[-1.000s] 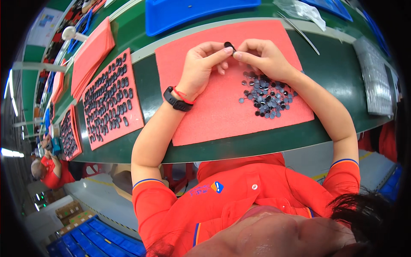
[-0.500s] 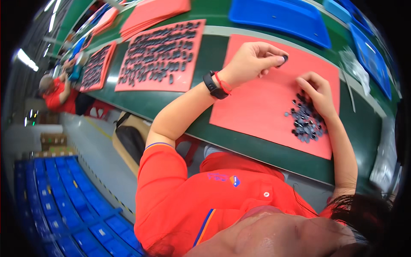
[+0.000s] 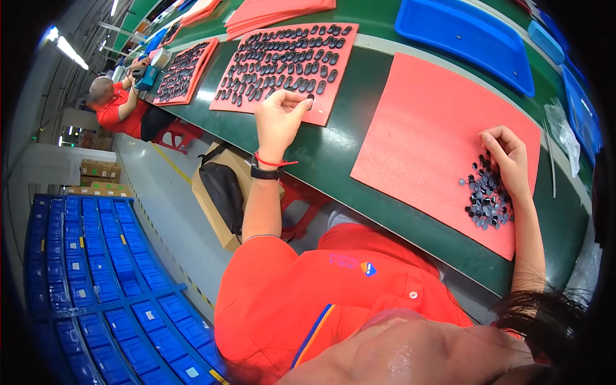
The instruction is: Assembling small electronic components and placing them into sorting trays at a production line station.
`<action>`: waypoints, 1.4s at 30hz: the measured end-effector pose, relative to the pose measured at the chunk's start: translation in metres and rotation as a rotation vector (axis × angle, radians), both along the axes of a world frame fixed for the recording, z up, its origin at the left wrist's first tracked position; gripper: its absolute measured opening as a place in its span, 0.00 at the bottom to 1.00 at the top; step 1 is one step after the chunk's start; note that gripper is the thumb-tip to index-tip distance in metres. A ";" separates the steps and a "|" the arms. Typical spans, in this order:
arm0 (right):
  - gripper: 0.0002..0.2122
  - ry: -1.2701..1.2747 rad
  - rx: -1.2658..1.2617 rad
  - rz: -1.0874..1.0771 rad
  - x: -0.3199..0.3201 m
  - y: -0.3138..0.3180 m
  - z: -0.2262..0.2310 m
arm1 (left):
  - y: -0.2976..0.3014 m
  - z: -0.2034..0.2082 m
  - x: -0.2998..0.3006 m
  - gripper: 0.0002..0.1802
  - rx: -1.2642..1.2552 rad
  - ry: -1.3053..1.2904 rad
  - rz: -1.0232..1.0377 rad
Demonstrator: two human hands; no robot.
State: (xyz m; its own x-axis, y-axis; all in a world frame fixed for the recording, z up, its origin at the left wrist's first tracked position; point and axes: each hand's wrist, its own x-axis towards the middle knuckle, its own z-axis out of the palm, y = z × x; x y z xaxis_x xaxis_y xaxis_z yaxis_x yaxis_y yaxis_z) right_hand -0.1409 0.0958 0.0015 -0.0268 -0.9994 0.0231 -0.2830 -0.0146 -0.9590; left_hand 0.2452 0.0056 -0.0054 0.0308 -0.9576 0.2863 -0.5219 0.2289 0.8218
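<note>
Your left hand, fingertips pinched together, is clamped on a small dark piece at the near right corner of the loaded sheet. Your hands are well apart. The right hand is curled at the pile, thumb and forefinger close together; whether they grip anything, you cannot tell from here. Below it the discs lie heaped, flat, round and smooth, some glossy black, others dull grey.

They rest on your wide pink mat, matte and foam-like. The loaded sheet has the same soft look and carries uneven rows of glossy black ovals. More pink sheets are stacked behind it.

Beyond your mat, the shallow blue plastic tray holds at least one small round bit. A crumpled clear bag lies right of the mat.

Your bench is smooth, shiny green. On the grey floor stand a carton bearing a black pack, and a rack of blue bins. A co-worker in red sits farther along.
</note>
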 end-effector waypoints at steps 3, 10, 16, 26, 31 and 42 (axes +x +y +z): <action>0.06 -0.005 -0.001 0.009 0.001 0.000 -0.001 | 0.000 -0.004 0.000 0.10 -0.043 -0.091 0.078; 0.06 -0.056 -0.031 -0.015 -0.001 -0.001 0.000 | 0.013 0.001 -0.011 0.08 -0.207 -0.260 0.144; 0.07 -0.421 -0.064 -0.095 -0.020 -0.001 0.000 | 0.037 0.023 -0.050 0.06 -0.266 -0.165 -0.108; 0.11 -0.673 -0.091 -0.095 -0.035 -0.004 -0.004 | -0.021 0.021 -0.163 0.41 -0.415 -0.603 -0.611; 0.11 -0.708 -0.078 -0.030 -0.039 -0.005 -0.009 | -0.066 0.014 -0.232 0.41 -0.435 -0.421 -0.409; 0.11 -0.820 -0.023 0.054 -0.049 -0.007 -0.008 | -0.069 -0.007 -0.242 0.40 -0.355 -0.328 -0.402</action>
